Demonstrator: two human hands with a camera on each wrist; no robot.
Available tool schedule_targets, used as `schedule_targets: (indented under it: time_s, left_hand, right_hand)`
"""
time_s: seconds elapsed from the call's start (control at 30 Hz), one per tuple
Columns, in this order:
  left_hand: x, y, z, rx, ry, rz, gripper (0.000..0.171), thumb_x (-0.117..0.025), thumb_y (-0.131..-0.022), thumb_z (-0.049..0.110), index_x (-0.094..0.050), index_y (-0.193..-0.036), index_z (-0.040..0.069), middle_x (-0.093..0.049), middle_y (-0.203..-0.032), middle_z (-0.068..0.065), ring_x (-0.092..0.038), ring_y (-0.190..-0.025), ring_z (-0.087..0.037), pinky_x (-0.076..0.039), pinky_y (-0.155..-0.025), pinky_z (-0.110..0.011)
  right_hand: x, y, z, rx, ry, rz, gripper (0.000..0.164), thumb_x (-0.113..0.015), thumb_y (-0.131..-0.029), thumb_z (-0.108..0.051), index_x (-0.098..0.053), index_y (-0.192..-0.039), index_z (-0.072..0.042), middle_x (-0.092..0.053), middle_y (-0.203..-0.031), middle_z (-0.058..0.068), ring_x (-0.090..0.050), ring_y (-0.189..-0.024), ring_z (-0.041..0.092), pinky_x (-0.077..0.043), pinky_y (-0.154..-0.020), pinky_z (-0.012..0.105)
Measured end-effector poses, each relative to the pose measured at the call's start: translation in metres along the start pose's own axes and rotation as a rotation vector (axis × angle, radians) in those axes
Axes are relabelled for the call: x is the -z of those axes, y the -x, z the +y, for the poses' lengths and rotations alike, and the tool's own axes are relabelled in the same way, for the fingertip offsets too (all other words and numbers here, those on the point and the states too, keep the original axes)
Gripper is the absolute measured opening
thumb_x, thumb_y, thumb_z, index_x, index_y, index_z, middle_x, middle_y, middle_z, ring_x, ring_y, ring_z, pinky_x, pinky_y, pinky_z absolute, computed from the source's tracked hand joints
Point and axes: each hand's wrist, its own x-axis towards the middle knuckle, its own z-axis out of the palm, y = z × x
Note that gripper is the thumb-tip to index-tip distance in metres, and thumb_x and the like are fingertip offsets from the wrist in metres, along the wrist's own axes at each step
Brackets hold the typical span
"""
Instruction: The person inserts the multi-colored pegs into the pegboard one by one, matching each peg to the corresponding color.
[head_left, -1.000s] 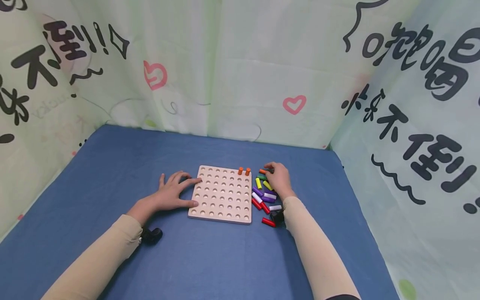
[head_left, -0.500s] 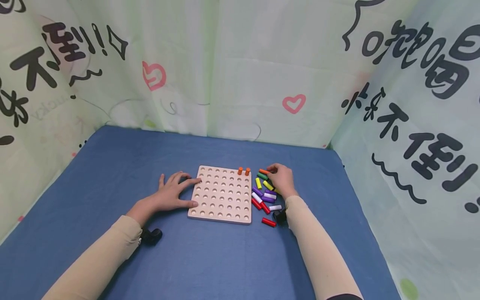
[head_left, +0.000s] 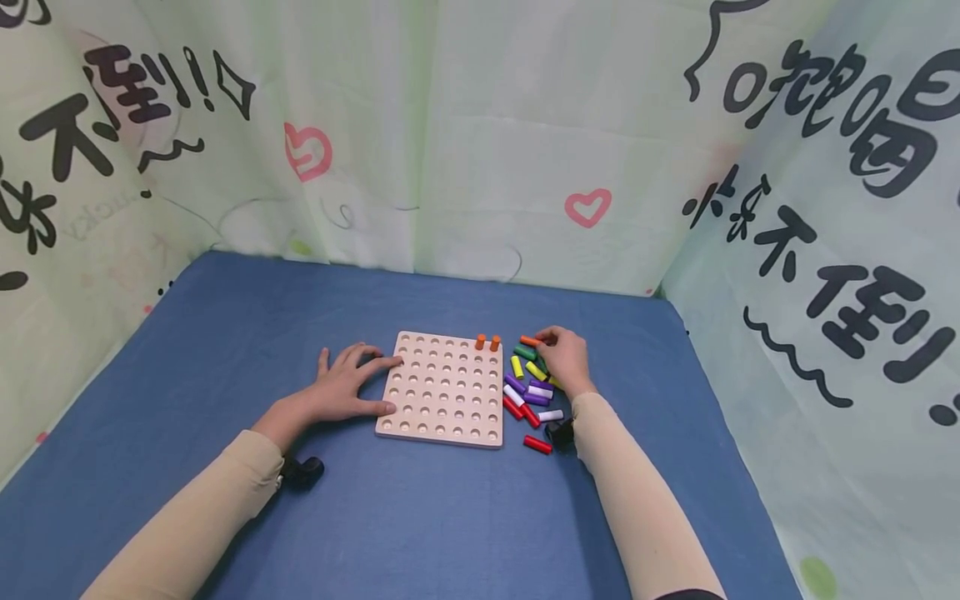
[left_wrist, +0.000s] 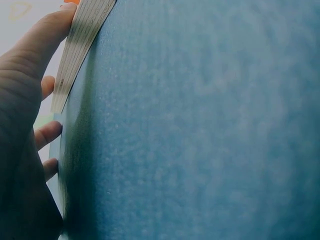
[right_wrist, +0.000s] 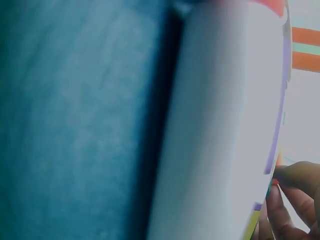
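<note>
My right hand point(head_left: 567, 360) edged right, pinching an orange peg point(head_left: 529, 341) still outside the board point(head_left: 450, 439) my spread left hand point(head_left: 345, 392) touches.

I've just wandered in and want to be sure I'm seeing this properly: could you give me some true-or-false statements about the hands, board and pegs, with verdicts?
1. Two orange pegs stand upright in the board. True.
2. The left hand holds a yellow peg. False: it touches the board's left edge.
3. The right hand pinches a loose orange peg. True.
4. Three red pegs stand in the board. False: those in view lie to its right.
5. The board rests on a blue cloth. True.
6. Most holes are filled. False: most are empty.
</note>
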Motion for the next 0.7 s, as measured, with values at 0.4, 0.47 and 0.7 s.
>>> schedule_targets:
  time_s: [0.4,0.47,0.7]
  left_hand:
    - [0.0006,0.0007,0.0007,-0.007,0.009,-0.001,0.086,-0.070,-0.088,0.068,-0.039,-0.160,0.034,-0.035,-0.159,-0.015,-0.015,-0.155,-0.046,0.010,-0.112,-0.081]
    - [0.0006,0.0007,0.0009,-0.009,0.011,-0.001,0.086,-0.070,-0.088,0.068,-0.039,-0.160,0.034,-0.035,-0.159,-0.015,-0.015,-0.155,-0.046,0.010,-0.112,-0.081]
    - [0.0004,0.0009,0.0003,-0.010,0.014,-0.001,0.085,-0.070,-0.089,0.067,-0.039,-0.161,0.034,-0.035,-0.159,-0.015,-0.014,-0.155,-0.046,0.010,-0.112,-0.081]
  right_hand:
    - [0.0021,-0.0004,-0.0045,0.045,-0.080,0.046,0.023,-0.062,-0.103,-0.014,-0.070,-0.123,-0.006,-0.068,-0.122,0.016,-0.061,-0.107,0.031,-0.054,-0.095,0.044]
    - [0.0027,0.0006,-0.0058,0.067,-0.088,0.063,0.023,-0.062,-0.103,-0.014,-0.069,-0.123,-0.005,-0.068,-0.122,0.017,-0.062,-0.109,0.032,-0.053,-0.096,0.046]
    - [0.0025,0.0026,-0.0097,0.111,-0.138,0.103,0.022,-0.064,-0.101,-0.016,-0.068,-0.119,-0.005,-0.068,-0.120,0.016,-0.065,-0.109,0.033,-0.056,-0.092,0.047]
